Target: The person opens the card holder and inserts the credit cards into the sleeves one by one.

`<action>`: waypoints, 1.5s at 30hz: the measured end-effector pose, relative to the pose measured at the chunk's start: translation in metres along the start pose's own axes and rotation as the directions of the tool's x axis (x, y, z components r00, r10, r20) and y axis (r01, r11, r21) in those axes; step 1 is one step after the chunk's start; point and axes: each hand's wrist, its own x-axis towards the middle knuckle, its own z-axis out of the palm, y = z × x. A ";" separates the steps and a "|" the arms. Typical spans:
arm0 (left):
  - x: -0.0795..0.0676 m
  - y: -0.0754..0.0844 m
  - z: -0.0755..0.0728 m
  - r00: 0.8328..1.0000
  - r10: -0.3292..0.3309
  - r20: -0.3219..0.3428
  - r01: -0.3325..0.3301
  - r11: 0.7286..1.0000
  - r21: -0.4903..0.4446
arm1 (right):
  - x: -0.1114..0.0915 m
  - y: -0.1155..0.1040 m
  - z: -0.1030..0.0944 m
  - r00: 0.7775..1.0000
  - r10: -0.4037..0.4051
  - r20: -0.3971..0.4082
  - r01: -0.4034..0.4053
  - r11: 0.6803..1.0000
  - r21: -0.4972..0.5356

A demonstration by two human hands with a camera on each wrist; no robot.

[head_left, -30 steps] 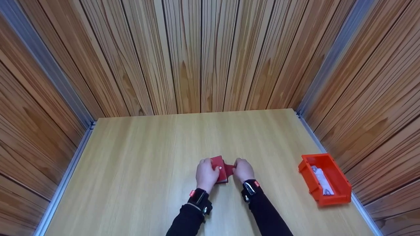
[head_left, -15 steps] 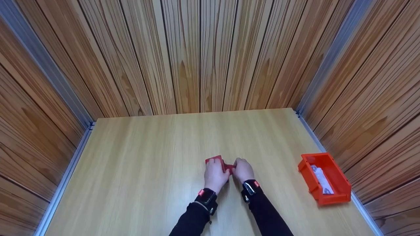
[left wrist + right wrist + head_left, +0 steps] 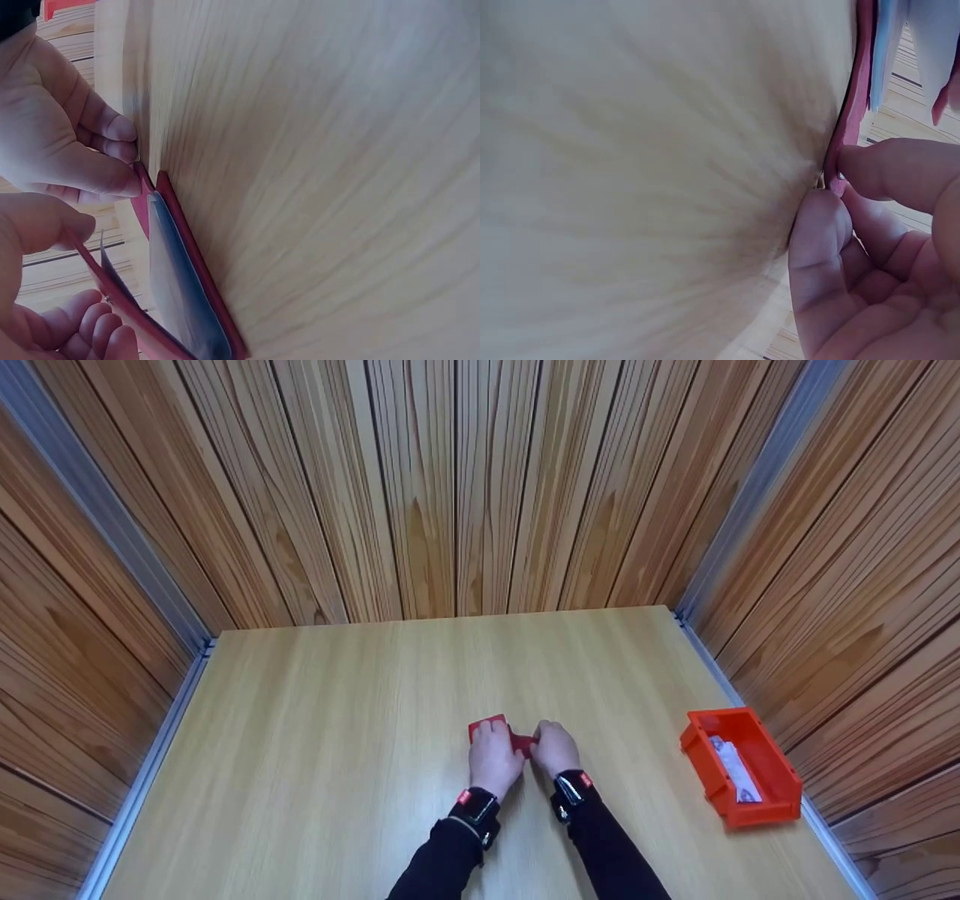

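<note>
A small red card holder (image 3: 487, 726) lies on the table, mostly covered by my left hand (image 3: 496, 757) in the head view. In the left wrist view, its front cover (image 3: 135, 315) stands raised, held at the edge between thumb and fingers of that hand. A metal snap shows on this cover. Clear plastic sleeves (image 3: 180, 285) show between the raised cover and the back cover (image 3: 199, 262). My right hand (image 3: 556, 748) pinches the end of the red strap (image 3: 845, 142) on the holder's right side, fingertips close to the tabletop.
An orange-red bin (image 3: 776, 772) stands at the table's right edge, with a white packet (image 3: 735, 771) inside. Wood-grain walls (image 3: 420, 495) with grey metal corner rails (image 3: 757, 487) enclose the wooden table (image 3: 315, 750) at the back and sides.
My left hand has slid right from the holder's left side to its right edge, near the strap. The right hand stays on the strap, nearly still.
</note>
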 end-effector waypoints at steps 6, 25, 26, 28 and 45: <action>0.001 -0.002 -0.004 0.999 -0.046 0.021 0.046 0.999 -0.027 | 0.001 0.000 0.001 1.000 -0.001 0.008 0.001 1.000 0.003; 0.007 -0.015 -0.038 0.951 -0.240 0.193 0.283 0.929 -0.240 | 0.000 0.001 0.000 1.000 0.013 0.007 -0.013 0.999 0.037; 0.006 -0.017 -0.040 0.953 -0.237 0.191 0.280 0.927 -0.249 | 0.000 0.001 0.000 1.000 0.013 0.009 -0.014 0.999 0.037; 0.005 -0.019 -0.043 0.957 -0.229 0.179 0.271 0.926 -0.262 | 0.000 0.000 -0.001 1.000 0.014 0.010 -0.014 0.999 0.034; 0.000 -0.053 -0.066 0.939 -0.319 0.128 0.344 0.880 -0.327 | 0.001 0.001 0.000 0.999 0.034 0.028 -0.035 0.999 0.033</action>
